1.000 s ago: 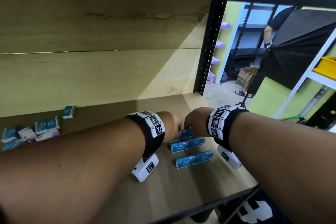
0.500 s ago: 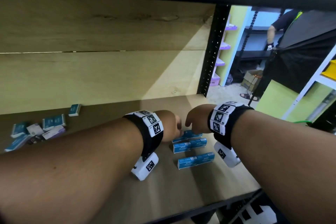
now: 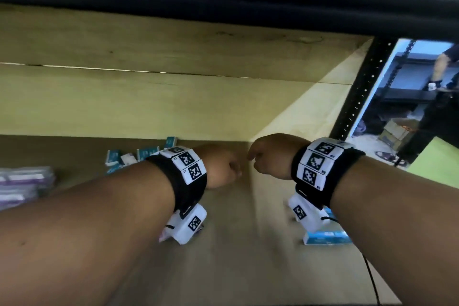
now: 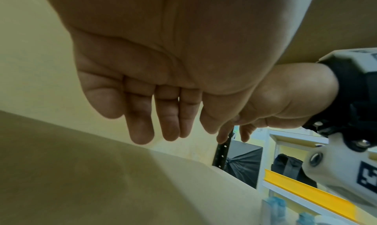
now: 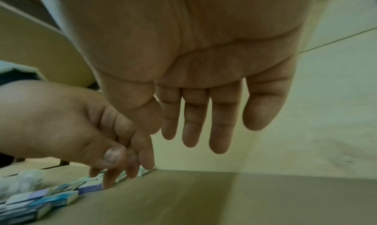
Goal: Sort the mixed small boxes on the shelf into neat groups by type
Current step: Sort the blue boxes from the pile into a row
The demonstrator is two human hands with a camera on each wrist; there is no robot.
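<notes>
Two hands hang close together above the wooden shelf [image 3: 236, 251], neither grasping anything: the left hand [image 3: 219, 165] and the right hand [image 3: 269, 156] both have their fingers loose and pointing down, as the wrist views show. A mixed cluster of small teal and white boxes [image 3: 139, 156] lies far left by the back wall, partly hidden by the left forearm. Purple-and-white packs [image 3: 22, 184] sit at the left edge. One blue box [image 3: 325, 237] lies near right, under the right wrist.
</notes>
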